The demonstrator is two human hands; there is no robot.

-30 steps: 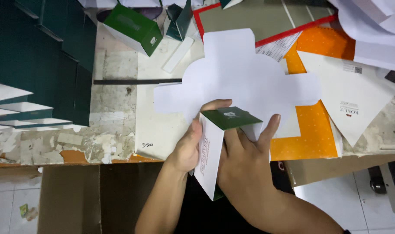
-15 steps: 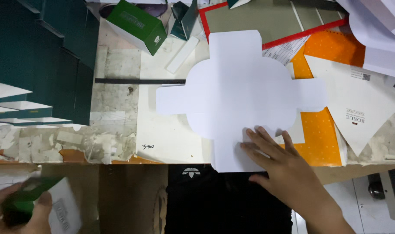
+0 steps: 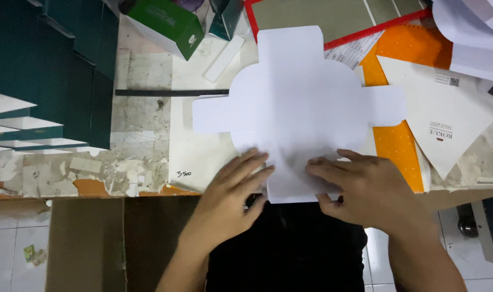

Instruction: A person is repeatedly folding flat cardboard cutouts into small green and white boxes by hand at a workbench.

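Pressing down on a flat white die-cut card blank (image 3: 300, 103) with rounded lobes and square tabs, both hands sat at its near edge. Left hand (image 3: 230, 189): fingers spread and flat, tips on the lower left of the sheet, gripping nothing. Right hand (image 3: 365, 189): fingers extended and flat across the lower right, thumb tucked under the near tab at the table edge, so more of a light pinch than a grip.

The blank lay unfolded in the middle of the worn, paper-scarred worktable (image 3: 127, 162), its bottom tab overhanging toward the person. No creases were visible in it, no flap was raised.

Progress, as a judgement: sheet positioned and flattened only; all folding and closing looked left to do.

Around it:
- a finished green carton with a white side (image 3: 165, 24) lay on its side at the far left of the table
- a stack of dark teal folded cartons (image 3: 41, 70) with white flaps stood at the left edge
- an orange dotted sheet (image 3: 398, 146) lay just under the blank's right tab
- a white triangular card piece (image 3: 441, 119) sat right of that
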